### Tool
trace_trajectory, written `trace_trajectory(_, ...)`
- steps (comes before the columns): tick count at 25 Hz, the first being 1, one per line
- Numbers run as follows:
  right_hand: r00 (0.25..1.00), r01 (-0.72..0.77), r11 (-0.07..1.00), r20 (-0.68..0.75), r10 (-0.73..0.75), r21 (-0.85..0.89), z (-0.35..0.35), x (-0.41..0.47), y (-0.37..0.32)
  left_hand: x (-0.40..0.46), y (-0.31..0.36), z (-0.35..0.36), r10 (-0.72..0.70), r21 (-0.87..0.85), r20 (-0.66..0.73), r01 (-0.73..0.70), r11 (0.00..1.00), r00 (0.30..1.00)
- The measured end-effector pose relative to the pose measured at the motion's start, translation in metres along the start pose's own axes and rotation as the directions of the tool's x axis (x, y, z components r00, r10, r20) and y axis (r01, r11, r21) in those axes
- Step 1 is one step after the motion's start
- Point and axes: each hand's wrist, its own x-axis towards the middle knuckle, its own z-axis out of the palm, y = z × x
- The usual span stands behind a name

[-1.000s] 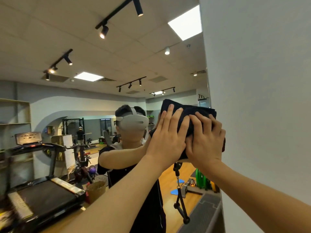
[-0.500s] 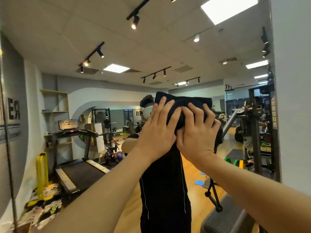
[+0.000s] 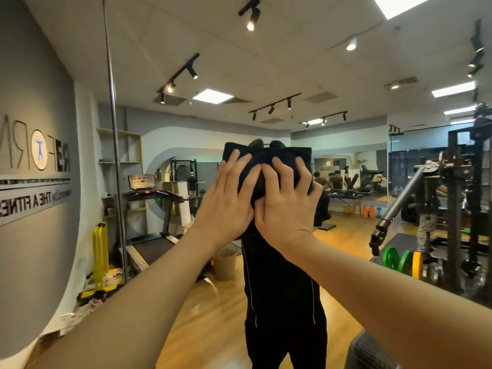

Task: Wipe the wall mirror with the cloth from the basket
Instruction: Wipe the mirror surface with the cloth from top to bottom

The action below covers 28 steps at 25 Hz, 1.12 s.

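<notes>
Hands flat on cloth (image 3: 266, 166) — mid-wipe on wall mirror (image 3: 346, 209)

Left hand (image 3: 229, 206) & right hand (image 3: 287, 206) lie side by side, fingers spread, neither clenched, pressing folded dark cloth vs glass at head height — prob. for even pressure w/ wide contact.

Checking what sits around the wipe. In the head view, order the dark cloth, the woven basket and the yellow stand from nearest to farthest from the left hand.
From the left hand:
1. Dark cloth, under its fingers.
2. Woven basket, reflected just below.
3. Yellow stand, reflected far left.
</notes>
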Motion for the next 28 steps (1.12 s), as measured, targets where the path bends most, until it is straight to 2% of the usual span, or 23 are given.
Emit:
trace_trajectory(9,0.999,0.009,0.997,0.04,-0.012,0.083,0.03,0.001,-0.144,-0.073,-0.119,-0.048,-0.055,0.067,0.076,0.05,0.997,0.996)
trace_trajectory(13,0.997,0.069,0.996,0.034,-0.071,0.058,0.045,-0.002,-0.182,-0.102,-0.151,-0.055,-0.105,0.014,0.08,0.104,0.994,0.991)
trace_trajectory(20,0.987,0.143,0.985,0.056,-0.149,0.096,0.051,-0.024,-0.185,-0.13,-0.138,-0.058,-0.234,-0.002,0.119,0.236,0.972,0.965)
trace_trajectory(24,0.965,0.242,0.965,0.078,-0.25,0.099,0.054,-0.051,-0.179,-0.162,-0.119,-0.054,-0.261,0.016,0.114,0.261,0.965,0.959)
trace_trajectory(28,0.929,0.355,0.929,0.071,-0.363,0.105,0.055,-0.073,-0.145,-0.183,-0.084,-0.043,-0.271,-0.022,0.181,0.279,0.96,0.945)
